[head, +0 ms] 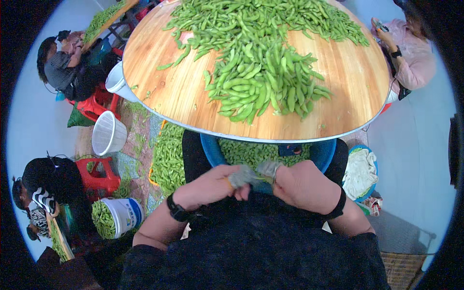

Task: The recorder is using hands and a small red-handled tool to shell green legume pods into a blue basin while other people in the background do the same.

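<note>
My left hand [217, 183] and my right hand [302, 183] meet in front of me, their thumbs wrapped in pale tape or cloth. Pinched between their fingertips is a green edamame pod [259, 178], mostly hidden and blurred. Just beyond the hands, a blue plastic tub [211, 149] between my knees holds shelled green beans [246, 150]. A small dark blue object [288, 149] shows in the tub, too partly seen to name. Over the tub's far side reaches a round wooden tabletop [174, 105], with a large heap of edamame pods [253, 76] on it.
Left on the floor are an orange-edged container of pods [168, 159], a white basket [109, 133], a white bucket [125, 217] and red stools [99, 175]. Other people [409, 54] sit on both sides. At right, white cloth [359, 174] covers a blue basin.
</note>
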The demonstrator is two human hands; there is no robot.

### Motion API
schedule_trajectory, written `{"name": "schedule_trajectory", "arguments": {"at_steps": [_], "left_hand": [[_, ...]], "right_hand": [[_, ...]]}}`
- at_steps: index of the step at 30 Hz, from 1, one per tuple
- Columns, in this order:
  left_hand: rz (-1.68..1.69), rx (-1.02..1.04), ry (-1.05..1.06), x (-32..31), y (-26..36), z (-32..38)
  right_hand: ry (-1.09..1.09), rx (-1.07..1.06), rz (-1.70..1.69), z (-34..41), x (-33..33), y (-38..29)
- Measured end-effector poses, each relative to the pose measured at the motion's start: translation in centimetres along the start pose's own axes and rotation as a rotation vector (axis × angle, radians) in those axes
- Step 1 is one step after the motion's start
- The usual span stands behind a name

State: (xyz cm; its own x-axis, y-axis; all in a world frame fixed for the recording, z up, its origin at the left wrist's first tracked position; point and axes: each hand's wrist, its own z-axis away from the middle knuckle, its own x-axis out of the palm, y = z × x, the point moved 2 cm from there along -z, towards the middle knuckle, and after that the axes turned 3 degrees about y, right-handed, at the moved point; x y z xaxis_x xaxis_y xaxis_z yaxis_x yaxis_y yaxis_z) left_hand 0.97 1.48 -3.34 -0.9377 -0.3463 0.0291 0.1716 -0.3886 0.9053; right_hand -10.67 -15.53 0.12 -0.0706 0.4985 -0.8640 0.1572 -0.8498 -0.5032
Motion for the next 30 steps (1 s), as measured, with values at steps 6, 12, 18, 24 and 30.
{"name": "schedule_trajectory", "arguments": {"at_steps": [6, 12, 18, 24, 30], "left_hand": [[0.266, 0.149, -0.164, 2.7, 1.9, -1.6], [-0.071, 0.404, 0.118, 4.0, 1.8, -2.8], [-0.534, 0.588, 0.346, 3.9, 2.9, -2.4], [-0.375, 0.471, 0.242, 4.1, 3.4, -2.2], [0.611, -0.036, -0.209, 4.3, 2.3, -2.9]], "right_hand": [[0.314, 0.143, -0.136, 1.3, -2.8, 0.1], [0.307, 0.281, -0.882, 2.0, 0.3, 2.0], [0.312, 0.24, -0.851, 1.3, 0.8, 2.1], [0.269, 0.277, -0.818, 1.3, 0.5, 2.1], [0.366, 0.027, -0.604, 1.5, 0.9, 2.9]]}}
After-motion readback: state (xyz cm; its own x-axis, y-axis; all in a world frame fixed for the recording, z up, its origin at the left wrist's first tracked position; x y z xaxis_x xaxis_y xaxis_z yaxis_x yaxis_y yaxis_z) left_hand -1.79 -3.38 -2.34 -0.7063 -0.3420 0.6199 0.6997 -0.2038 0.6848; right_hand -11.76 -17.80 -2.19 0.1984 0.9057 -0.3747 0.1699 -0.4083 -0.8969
